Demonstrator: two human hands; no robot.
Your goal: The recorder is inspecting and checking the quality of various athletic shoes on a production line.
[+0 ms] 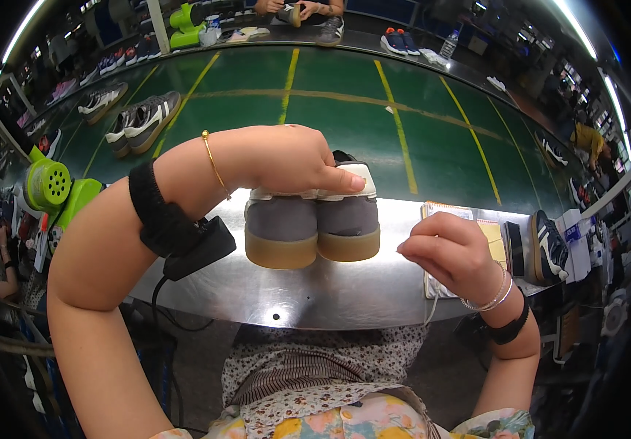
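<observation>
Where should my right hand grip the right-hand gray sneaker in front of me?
Come at that gray sneaker from the right, likely gripping the heel's outer side: the heel faces you and that side looks clear, while your left hand has its thumb on the white collar and the other sneaker sits close by.

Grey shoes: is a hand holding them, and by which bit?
The left hand seems to hold the grey shoes near their heel tops, thumb on the white patch of the right shoe; its other fingers are hidden.
</observation>
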